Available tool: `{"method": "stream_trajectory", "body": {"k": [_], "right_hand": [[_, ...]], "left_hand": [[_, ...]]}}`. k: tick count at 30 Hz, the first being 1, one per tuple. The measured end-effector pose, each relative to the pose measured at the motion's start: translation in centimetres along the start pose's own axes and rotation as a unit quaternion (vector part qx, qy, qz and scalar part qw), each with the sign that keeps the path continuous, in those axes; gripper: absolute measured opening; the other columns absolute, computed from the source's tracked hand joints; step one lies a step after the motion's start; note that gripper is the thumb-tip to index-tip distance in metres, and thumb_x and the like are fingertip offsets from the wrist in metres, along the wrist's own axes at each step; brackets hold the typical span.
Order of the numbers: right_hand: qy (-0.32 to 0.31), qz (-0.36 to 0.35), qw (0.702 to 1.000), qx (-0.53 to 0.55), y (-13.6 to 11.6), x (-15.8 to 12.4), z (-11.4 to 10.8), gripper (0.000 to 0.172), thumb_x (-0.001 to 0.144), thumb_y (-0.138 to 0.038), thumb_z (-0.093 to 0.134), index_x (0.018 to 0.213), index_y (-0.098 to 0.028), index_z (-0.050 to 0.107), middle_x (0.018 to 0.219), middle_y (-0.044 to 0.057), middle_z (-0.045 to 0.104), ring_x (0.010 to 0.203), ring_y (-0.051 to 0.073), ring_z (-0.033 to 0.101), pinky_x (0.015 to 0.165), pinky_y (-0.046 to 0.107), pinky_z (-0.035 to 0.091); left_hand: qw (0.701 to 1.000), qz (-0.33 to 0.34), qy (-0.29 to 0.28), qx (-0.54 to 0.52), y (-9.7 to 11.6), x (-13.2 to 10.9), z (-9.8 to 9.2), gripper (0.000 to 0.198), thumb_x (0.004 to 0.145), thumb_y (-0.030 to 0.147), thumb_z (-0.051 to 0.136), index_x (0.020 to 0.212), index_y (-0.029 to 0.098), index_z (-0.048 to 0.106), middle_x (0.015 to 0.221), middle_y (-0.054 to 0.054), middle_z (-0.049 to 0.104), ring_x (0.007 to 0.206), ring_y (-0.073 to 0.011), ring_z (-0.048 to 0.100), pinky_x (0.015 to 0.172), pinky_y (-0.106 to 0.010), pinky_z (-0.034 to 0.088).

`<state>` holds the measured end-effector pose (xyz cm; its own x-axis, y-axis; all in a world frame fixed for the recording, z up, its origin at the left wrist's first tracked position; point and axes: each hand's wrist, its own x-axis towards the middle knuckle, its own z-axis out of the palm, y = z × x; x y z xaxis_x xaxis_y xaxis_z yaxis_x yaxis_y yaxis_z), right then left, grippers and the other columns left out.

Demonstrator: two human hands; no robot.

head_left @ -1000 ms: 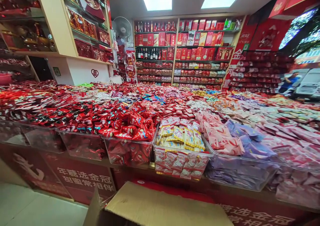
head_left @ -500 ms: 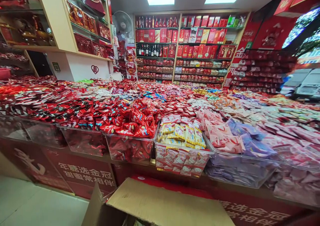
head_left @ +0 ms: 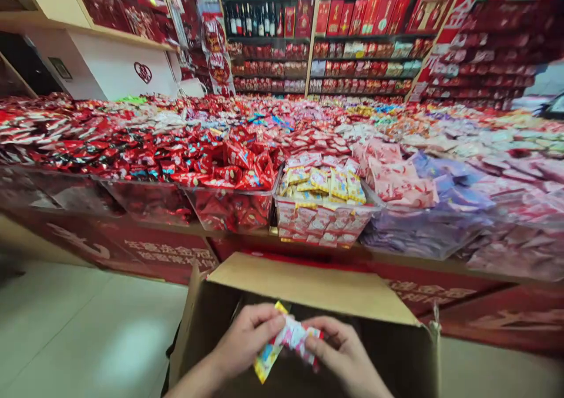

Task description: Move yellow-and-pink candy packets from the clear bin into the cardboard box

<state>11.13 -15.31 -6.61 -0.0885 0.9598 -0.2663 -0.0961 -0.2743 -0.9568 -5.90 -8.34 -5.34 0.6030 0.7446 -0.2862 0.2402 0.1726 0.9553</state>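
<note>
Over an open cardboard box [head_left: 308, 280], both my hands are closed on small candy packets. My left hand [head_left: 247, 333] pinches a yellow candy packet [head_left: 264, 366] that hangs below the fingers, together with one end of a white-and-pink candy packet [head_left: 293, 333]. The other end of that pink packet sits between the thumb and fingers of my right hand [head_left: 337, 348]. Beyond the box stands a clear bin [head_left: 326, 225] with pink-and-white packets along its front and several yellow packets [head_left: 330, 184] on top. The box's inside is dark.
Left of that bin is a clear bin of red packets [head_left: 231, 207]. On the right are pink packets [head_left: 392, 175] and purple packets [head_left: 449, 181]. Shelves [head_left: 343, 40] of red boxes and bottles line the back. Pale tiled floor [head_left: 123, 327] lies at the left.
The view has tilted down, showing more of the cardboard box. Both my hands have come into view with the yellow and pink candy packets in them.
</note>
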Motion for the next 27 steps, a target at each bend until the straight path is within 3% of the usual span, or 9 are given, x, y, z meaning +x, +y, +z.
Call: {"method": "stream_trajectory", "body": {"k": [4, 9, 12, 16, 20, 24, 27], "right_hand": [[0.010, -0.023, 0.996, 0.085, -2.7, -0.2, -0.6, 0.034, 0.068, -0.032, 0.062, 0.096, -0.016, 0.051, 0.068, 0.000, 0.061, 0.053, 0.008, 0.052, 0.051, 0.021, 0.043], [0.066, -0.065, 0.989, 0.119, -4.0, -0.5, 0.0, 0.023, 0.066, -0.031, 0.063, 0.078, -0.017, 0.049, 0.058, -0.003, 0.059, 0.046, 0.006, 0.051, 0.045, 0.018, 0.042], [0.103, -0.093, 0.985, 0.101, -4.2, -0.1, 0.5, 0.024, 0.065, -0.031, 0.064, 0.076, -0.017, 0.048, 0.060, -0.002, 0.060, 0.047, 0.007, 0.052, 0.045, 0.019, 0.043], [0.126, -0.129, 0.980, 0.081, -5.3, 0.6, 0.7, 0.024, 0.066, -0.033, 0.063, 0.079, -0.017, 0.051, 0.065, 0.000, 0.060, 0.056, 0.010, 0.055, 0.050, 0.021, 0.045], [0.159, -0.189, 0.967, 0.066, -6.6, 1.8, 0.3, 0.018, 0.069, -0.032, 0.060, 0.075, -0.017, 0.053, 0.061, -0.001, 0.058, 0.055, 0.009, 0.053, 0.052, 0.021, 0.045], [0.194, -0.248, 0.946, 0.074, -7.8, 2.8, 0.5, 0.018, 0.072, -0.031, 0.057, 0.083, -0.018, 0.051, 0.064, -0.002, 0.057, 0.055, 0.009, 0.052, 0.054, 0.021, 0.044], [0.198, -0.292, 0.935, -0.021, -11.0, 3.3, -0.2, 0.018, 0.073, -0.033, 0.054, 0.081, -0.017, 0.053, 0.065, 0.000, 0.058, 0.053, 0.009, 0.052, 0.052, 0.023, 0.044]], "left_hand": [[0.994, 0.022, 0.008, -0.104, 3.7, -0.2, 0.7, 0.032, 0.072, 0.041, 0.053, 0.080, 0.011, 0.063, 0.061, 0.001, 0.056, 0.054, -0.0091, 0.050, 0.051, -0.018, 0.039], [0.984, 0.076, 0.023, -0.160, 4.2, 0.4, 1.0, 0.028, 0.076, 0.035, 0.051, 0.087, 0.013, 0.062, 0.066, 0.001, 0.059, 0.059, -0.0088, 0.052, 0.055, -0.018, 0.042], [0.987, 0.132, 0.021, -0.093, 4.8, 0.8, 0.7, 0.023, 0.075, 0.033, 0.052, 0.083, 0.013, 0.062, 0.070, 0.001, 0.059, 0.063, -0.0097, 0.052, 0.058, -0.019, 0.043], [0.977, 0.183, 0.095, -0.052, 6.0, 1.4, -0.1, 0.020, 0.076, 0.030, 0.051, 0.079, 0.014, 0.063, 0.067, 0.001, 0.058, 0.061, -0.0098, 0.051, 0.057, -0.019, 0.043], [0.972, 0.214, 0.100, -0.009, 6.6, 2.0, -0.3, 0.019, 0.075, 0.029, 0.053, 0.082, 0.015, 0.063, 0.067, -0.001, 0.059, 0.062, -0.0119, 0.053, 0.058, -0.022, 0.044], [0.942, 0.284, 0.165, 0.064, 7.1, 2.4, -0.3, 0.014, 0.075, 0.026, 0.053, 0.075, 0.016, 0.063, 0.069, -0.002, 0.059, 0.066, -0.0128, 0.054, 0.062, -0.023, 0.042], [0.923, 0.326, 0.148, 0.144, 6.9, 2.7, -1.6, 0.018, 0.078, 0.024, 0.047, 0.074, 0.017, 0.062, 0.065, -0.002, 0.057, 0.064, -0.0125, 0.053, 0.061, -0.023, 0.042]]}}
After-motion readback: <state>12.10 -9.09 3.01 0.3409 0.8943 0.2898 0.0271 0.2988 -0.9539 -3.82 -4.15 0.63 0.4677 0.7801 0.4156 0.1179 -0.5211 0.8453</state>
